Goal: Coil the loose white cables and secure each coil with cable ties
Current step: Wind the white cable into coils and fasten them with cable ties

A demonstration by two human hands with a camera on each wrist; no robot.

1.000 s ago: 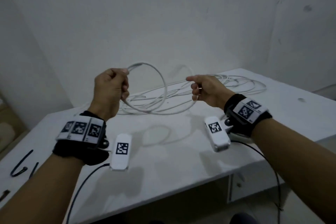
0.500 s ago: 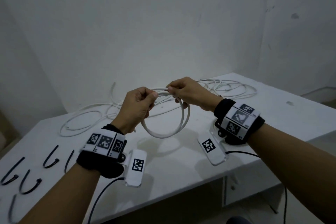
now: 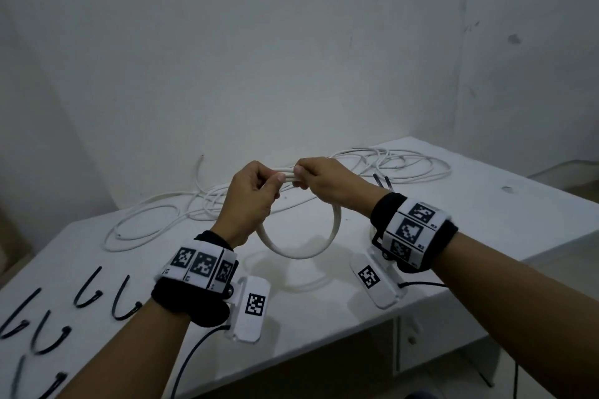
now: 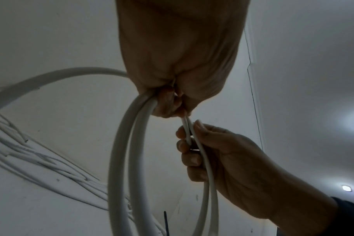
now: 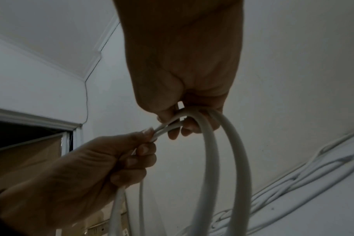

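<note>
A white cable coil (image 3: pixel 304 253) of two loops hangs above the white table (image 3: pixel 324 308). My left hand (image 3: pixel 256 191) grips its top, and my right hand (image 3: pixel 319 176) grips it right beside, knuckles almost touching. In the left wrist view the coil (image 4: pixel 123 159) drops from my left hand (image 4: pixel 168 102) while my right hand (image 4: pixel 202 150) curls round two strands. The right wrist view shows the coil (image 5: pixel 222 159) under my right hand (image 5: pixel 184 124), with my left hand (image 5: pixel 135 153) holding the strands' other side. More loose white cables (image 3: pixel 389 165) lie behind.
Several black cable ties (image 3: pixel 87 295) lie on the table's left part, and two more black ties (image 3: pixel 382 181) near the right cables. A loose cable loop (image 3: pixel 142 227) lies at the back left. The table's front edge runs just below my wrists; walls close behind.
My hands came together from apart: the right hand brought a second loop to the left hand. Both now hold the coil's top, and the view has shifted left to show more ties.
</note>
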